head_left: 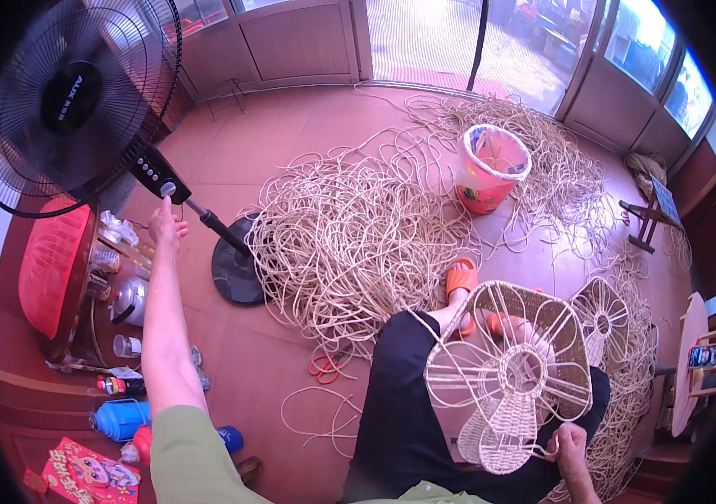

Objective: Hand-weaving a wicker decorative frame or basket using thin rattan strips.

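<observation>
My left hand (168, 225) reaches up to a black standing fan (76, 92), an extended finger at the silver knob (168, 189) on its control panel; the other fingers are loosely bent and hold nothing. Over my lap rests a woven rattan-like piece (519, 377), with a spoked flower ring and a narrower, tightly woven part below. My right hand (569, 447) is closed on a pale cord at its lower right edge. A second spoked woven piece (602, 323) lies just beyond it.
Loose cord heaps (350, 244) cover much floor, beside a pink bin (492, 172). Red-handled scissors (324, 370) lie nearby. Left: red basket (51, 277), kettle (127, 302), blue jug (118, 417). Right: dark wooden stand (639, 235), chair with phone (702, 355). Glass doors (417, 46) stand ahead.
</observation>
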